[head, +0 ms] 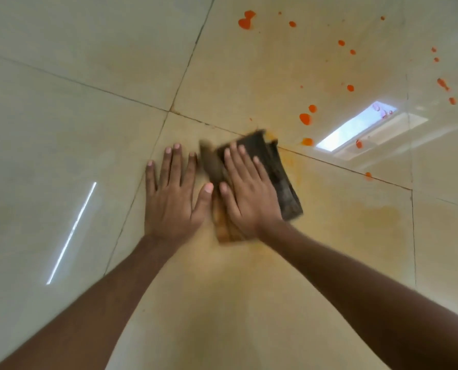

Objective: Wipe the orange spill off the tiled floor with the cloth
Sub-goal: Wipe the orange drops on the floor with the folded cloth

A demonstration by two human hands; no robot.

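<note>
Two hands (pixel 211 193) flat: right pressing cloth (pixel 270 166), left splayed on bare floor (pixel 62 116).
Risks smearing orange film; soaked cloth, droplets (pixel 305 118) at 1 o'clock.

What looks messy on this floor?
Bright orange drops dot the tiled floor beyond the cloth. A faint orange smear stains the tiles around it. The right hand presses the cloth flat; the left hand rests on the floor.

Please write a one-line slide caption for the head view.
Right hand presses dark cloth flat on tiled floor; left hand braces; orange drops remain.
</note>
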